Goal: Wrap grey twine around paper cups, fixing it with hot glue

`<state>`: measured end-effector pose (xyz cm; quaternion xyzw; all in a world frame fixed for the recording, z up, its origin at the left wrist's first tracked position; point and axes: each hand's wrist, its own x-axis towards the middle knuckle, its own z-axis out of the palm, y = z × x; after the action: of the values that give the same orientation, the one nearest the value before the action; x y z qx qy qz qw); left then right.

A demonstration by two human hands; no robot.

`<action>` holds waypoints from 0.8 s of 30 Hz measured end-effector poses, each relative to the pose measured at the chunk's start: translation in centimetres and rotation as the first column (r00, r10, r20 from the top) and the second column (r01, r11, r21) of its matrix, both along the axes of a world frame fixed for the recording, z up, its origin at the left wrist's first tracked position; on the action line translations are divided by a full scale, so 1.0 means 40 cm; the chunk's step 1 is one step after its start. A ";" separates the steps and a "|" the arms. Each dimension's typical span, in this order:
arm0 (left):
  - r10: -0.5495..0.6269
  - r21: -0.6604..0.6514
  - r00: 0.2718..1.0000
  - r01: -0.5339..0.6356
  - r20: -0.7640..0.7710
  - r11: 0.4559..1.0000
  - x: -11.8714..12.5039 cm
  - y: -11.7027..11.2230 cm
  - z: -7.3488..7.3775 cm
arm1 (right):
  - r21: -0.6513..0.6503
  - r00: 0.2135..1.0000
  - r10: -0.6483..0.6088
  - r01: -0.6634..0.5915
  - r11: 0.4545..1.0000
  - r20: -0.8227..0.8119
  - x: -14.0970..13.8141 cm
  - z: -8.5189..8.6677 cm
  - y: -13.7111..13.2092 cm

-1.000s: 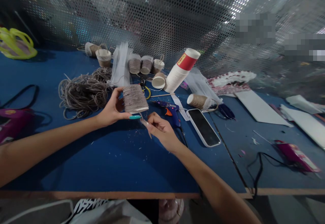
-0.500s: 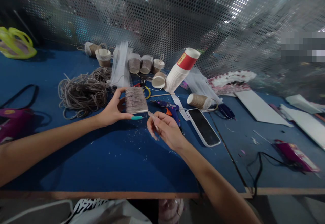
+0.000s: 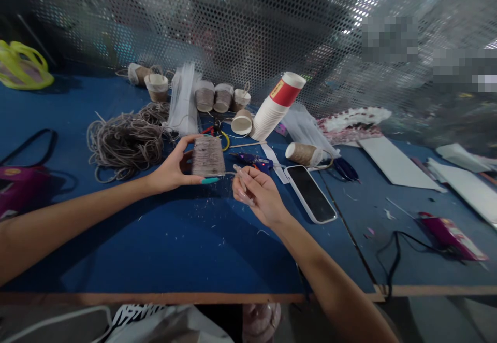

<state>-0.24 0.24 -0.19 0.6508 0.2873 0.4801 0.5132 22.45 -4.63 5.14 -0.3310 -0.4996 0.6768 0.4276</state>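
My left hand (image 3: 177, 164) grips a paper cup wrapped in grey-brown cord (image 3: 208, 156), held sideways above the blue table, thumb below and fingers above. A short length of cord (image 3: 230, 173) runs from the cup's lower right edge to my right hand (image 3: 258, 191), whose fingers pinch it. Left of the cup lies a loose heap of the same grey cord (image 3: 126, 143). Just behind my right hand rests a blue glue gun (image 3: 261, 163), partly hidden by the fingers. Yellow-handled scissors (image 3: 225, 140) lie behind the wrapped cup, mostly covered.
A leaning stack of white paper cups (image 3: 267, 117) stands at the back, beside several cord-wrapped cups (image 3: 204, 97). To the right lie a phone (image 3: 311, 194), a wrapped cup on its side (image 3: 303, 154) and white boards (image 3: 399, 164). A perforated metal screen (image 3: 248, 27) borders the back.
My right hand has moved slightly right, away from the wrapped cup, and more cord shows stretched between them. The left hand keeps its hold on the cup.
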 end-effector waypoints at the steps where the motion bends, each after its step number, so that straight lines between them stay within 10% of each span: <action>1: -0.012 -0.005 1.000 0.012 -0.008 1.000 -0.001 0.000 0.001 | -0.001 1.000 -0.004 0.004 1.000 -0.003 0.001 0.001 0.001; 24: -0.106 -0.044 0.986 0.112 0.130 0.993 -0.006 0.015 -0.003 | -0.023 0.995 -0.086 0.087 0.996 0.049 0.001 -0.018 0.014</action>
<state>-0.49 0.84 -0.33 0.6202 0.2299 0.4845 0.5724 22.49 -4.09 4.41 -0.3740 -0.4864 0.6557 0.4399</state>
